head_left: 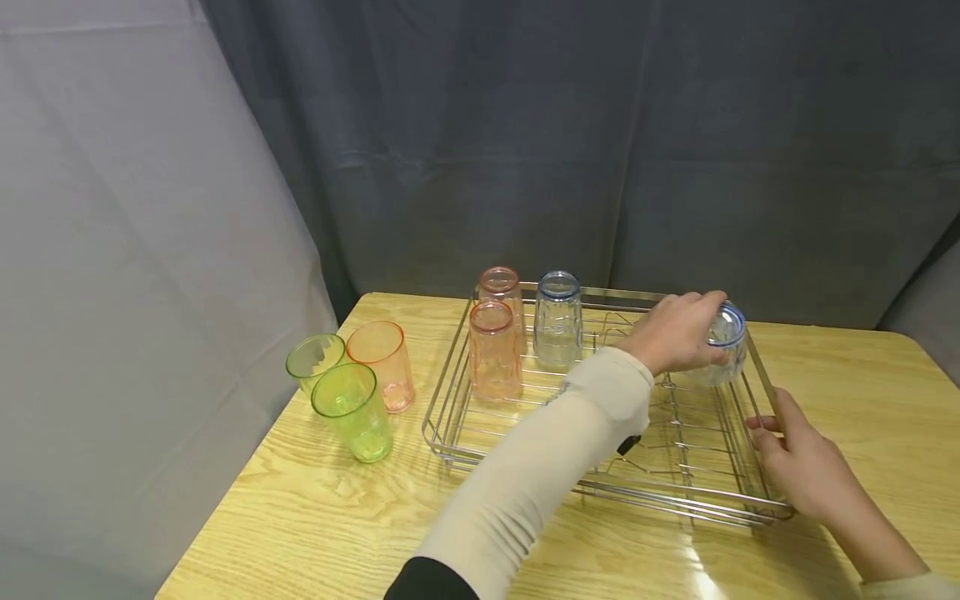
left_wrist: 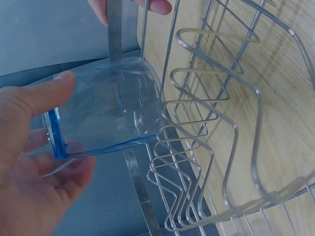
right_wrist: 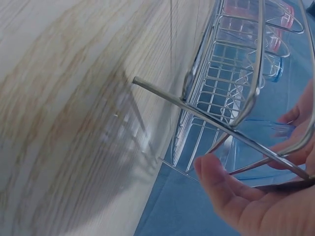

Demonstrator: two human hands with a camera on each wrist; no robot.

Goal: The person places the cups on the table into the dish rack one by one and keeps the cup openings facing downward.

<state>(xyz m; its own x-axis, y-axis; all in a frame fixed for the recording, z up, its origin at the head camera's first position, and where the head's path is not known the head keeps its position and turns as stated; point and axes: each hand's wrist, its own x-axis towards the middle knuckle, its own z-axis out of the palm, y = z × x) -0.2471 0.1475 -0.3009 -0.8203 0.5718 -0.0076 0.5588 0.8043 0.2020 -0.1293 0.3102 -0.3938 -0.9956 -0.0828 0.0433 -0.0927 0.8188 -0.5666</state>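
Observation:
My left hand (head_left: 675,332) reaches across the wire dish rack (head_left: 615,485) and holds a clear, blue-tinted glass (head_left: 727,348) upside down at the rack's back right corner. In the left wrist view, the thumb and fingers curl round the blue base end of this glass (left_wrist: 106,105), and its mouth end is right at the rack's wires. On the right side of the rack, my right hand (head_left: 806,462) grips the metal rim, the thumb inside it. Another blue-tinted glass (head_left: 558,325) and two pink glasses (head_left: 495,358) stand upside down in the rack's left half.
Left of the rack, two green glasses (head_left: 360,425) and an orange glass (head_left: 390,371) stand upright, close together on the wooden table (head_left: 315,517). A dark grey curtain (head_left: 480,150) hangs behind the table, and a light cloth (head_left: 135,250) hangs at the left.

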